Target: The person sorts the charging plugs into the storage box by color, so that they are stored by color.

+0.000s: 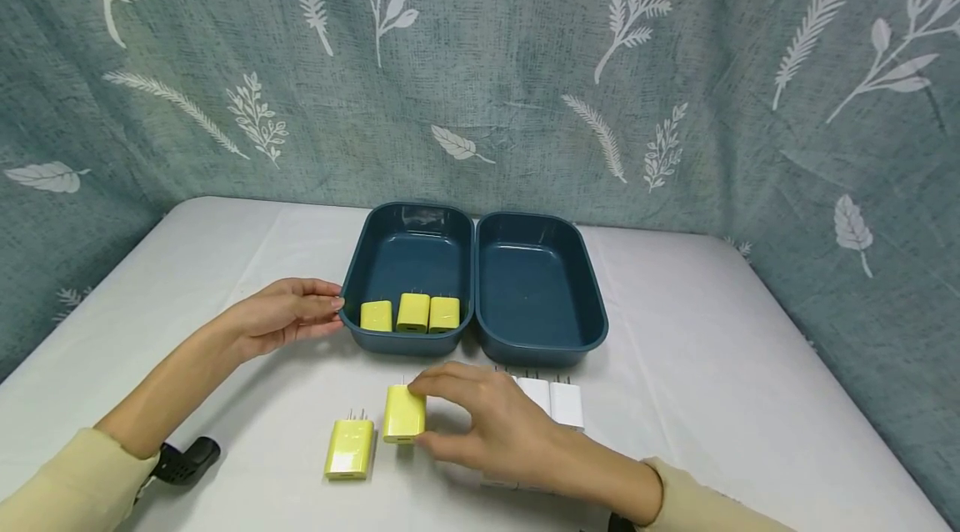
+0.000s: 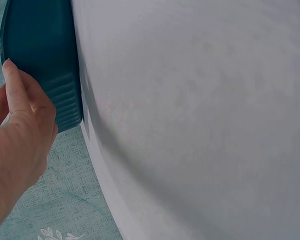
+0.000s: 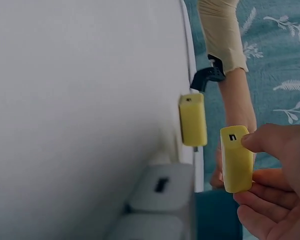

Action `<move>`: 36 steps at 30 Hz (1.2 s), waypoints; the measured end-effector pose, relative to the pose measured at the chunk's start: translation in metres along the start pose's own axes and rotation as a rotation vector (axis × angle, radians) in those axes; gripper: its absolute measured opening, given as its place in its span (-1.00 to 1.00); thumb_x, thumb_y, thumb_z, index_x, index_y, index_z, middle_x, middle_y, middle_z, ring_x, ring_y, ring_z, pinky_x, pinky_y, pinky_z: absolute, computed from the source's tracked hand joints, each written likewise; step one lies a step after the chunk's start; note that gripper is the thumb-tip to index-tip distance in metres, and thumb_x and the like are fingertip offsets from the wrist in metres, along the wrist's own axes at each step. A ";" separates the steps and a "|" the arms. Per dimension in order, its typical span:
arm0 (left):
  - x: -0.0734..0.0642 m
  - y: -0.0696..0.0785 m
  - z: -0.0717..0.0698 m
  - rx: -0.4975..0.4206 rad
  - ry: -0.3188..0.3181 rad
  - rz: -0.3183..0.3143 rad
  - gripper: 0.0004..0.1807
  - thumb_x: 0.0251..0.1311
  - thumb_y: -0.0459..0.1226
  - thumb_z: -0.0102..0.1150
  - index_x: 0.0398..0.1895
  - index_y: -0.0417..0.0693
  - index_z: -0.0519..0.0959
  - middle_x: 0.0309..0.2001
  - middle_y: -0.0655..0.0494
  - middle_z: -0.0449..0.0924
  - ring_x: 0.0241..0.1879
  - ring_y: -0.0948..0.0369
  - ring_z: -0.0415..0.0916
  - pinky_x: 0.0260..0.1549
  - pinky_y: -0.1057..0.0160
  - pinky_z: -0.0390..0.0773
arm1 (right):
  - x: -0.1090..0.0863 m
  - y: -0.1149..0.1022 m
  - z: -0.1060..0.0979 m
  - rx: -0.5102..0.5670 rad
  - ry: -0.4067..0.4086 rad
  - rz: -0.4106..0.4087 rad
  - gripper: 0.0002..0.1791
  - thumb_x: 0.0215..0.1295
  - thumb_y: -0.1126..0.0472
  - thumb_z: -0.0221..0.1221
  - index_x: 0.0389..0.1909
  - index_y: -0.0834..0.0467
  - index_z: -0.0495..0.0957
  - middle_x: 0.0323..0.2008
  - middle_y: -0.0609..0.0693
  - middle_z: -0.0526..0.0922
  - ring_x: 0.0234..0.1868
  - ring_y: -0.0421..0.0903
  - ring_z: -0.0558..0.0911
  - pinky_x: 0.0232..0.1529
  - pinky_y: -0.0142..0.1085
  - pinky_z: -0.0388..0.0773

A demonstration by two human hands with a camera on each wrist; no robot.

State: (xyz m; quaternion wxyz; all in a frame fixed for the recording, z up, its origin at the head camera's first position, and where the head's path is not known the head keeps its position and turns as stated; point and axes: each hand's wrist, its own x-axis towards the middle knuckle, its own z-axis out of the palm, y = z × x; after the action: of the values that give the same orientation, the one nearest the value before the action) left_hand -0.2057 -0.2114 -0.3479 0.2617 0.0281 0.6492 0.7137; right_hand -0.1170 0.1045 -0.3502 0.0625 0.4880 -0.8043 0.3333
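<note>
My right hand [image 1: 491, 415] pinches a yellow plug-in charger [image 1: 404, 414] between thumb and fingers, its port facing me in the right wrist view. The charger is held above the white table. A second yellow charger [image 1: 349, 449] lies to its left, prongs pointing away. My left hand [image 1: 288, 317] touches the outer left side of a dark blue bin [image 1: 417, 343], its fingertips near the rim. Inside that bin, along the near wall, sit three yellow chargers [image 1: 412, 313]. White chargers [image 1: 566, 405] stand in rows on the table, partly hidden behind my right hand.
Against the left bin's right side stands a second dark blue bin [image 1: 528, 294], with a bare floor. A white cloth covers the table [image 1: 697, 332]. Behind it hangs a green leaf-patterned curtain [image 1: 525, 98]. A black wrist device [image 1: 187, 461] sits by my left sleeve.
</note>
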 end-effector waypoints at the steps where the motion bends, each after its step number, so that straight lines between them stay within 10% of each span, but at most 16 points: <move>1: 0.000 0.000 0.000 0.001 0.000 0.001 -0.46 0.44 -0.43 0.01 0.32 -0.53 0.07 -0.15 -0.04 0.51 -0.16 0.22 0.64 -0.01 0.29 0.64 | 0.001 0.000 -0.002 0.005 0.004 0.002 -0.57 0.16 0.24 0.40 0.07 0.19 0.60 0.04 -0.09 0.62 0.10 -0.30 0.55 0.12 -0.49 0.51; 36: -0.004 -0.003 0.008 0.037 0.014 -0.004 -0.50 0.43 -0.40 0.06 0.27 -0.51 0.15 -0.17 -0.03 0.52 -0.17 0.21 0.64 -0.04 0.28 0.65 | 0.055 0.045 -0.035 -0.065 0.172 0.037 -0.57 0.13 0.24 0.44 0.03 0.26 0.63 0.01 0.05 0.67 0.02 -0.10 0.63 0.01 -0.27 0.64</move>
State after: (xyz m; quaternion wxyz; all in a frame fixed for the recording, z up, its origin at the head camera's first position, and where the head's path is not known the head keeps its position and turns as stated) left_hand -0.1983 -0.2060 -0.3482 0.2579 0.0270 0.6642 0.7011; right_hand -0.1907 0.0980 -0.3213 0.1408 0.4402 -0.8154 0.3486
